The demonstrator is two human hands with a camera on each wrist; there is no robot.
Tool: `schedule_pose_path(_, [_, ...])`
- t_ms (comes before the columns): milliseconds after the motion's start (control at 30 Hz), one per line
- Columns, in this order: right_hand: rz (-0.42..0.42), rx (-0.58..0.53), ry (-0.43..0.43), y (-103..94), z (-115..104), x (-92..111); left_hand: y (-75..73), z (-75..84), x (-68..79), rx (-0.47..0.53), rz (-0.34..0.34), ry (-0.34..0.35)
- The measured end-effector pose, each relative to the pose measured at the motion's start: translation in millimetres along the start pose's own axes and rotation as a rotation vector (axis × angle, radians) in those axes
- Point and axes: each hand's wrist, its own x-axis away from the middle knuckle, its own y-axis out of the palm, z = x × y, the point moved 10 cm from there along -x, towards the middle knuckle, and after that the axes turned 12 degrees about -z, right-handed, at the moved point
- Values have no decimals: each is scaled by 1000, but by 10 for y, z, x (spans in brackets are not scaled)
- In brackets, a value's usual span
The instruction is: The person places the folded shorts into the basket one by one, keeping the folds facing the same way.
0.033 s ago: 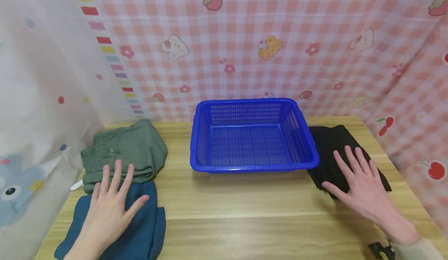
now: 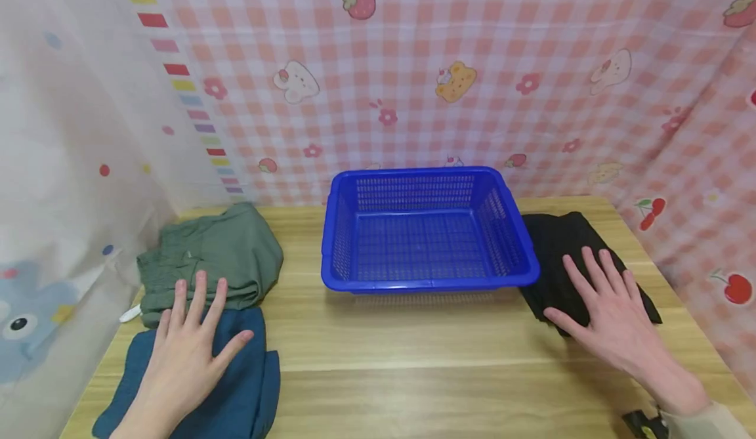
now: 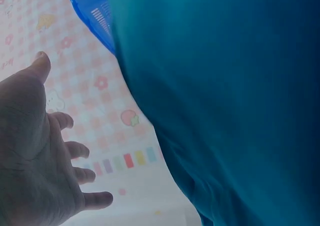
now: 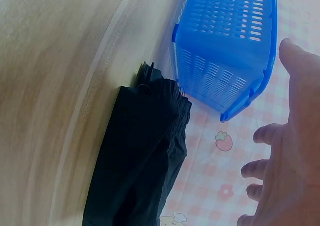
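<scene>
My left hand point(image 2: 184, 360), fingers spread, is over a folded blue garment point(image 2: 236, 386), its fingertips overlapping a green garment point(image 2: 218, 255) behind it in the head view. In the left wrist view the palm faces the blue cloth point(image 3: 225, 96) with a gap between them. My right hand point(image 2: 620, 324), also spread and holding nothing, hovers over a folded black garment point(image 2: 549, 242). The right wrist view shows a gathered waistband on the black garment point(image 4: 145, 151) and space between it and the fingers. Between the hands stands a blue plastic basket point(image 2: 431, 285) with nothing inside.
The wooden table point(image 2: 401, 354) carries everything. A pink checked curtain point(image 2: 401, 52) hangs right behind the basket, and a white printed sheet point(image 2: 77, 163) closes off the left side. A white tag point(image 2: 130, 313) pokes out beside the green garment. The basket's right side overlaps the black garment in the head view.
</scene>
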Motion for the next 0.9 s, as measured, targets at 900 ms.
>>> schedule_pose_path(900, [-19, -119, 18, 52, 437, -210, 112, 837, -84, 126, 18, 162])
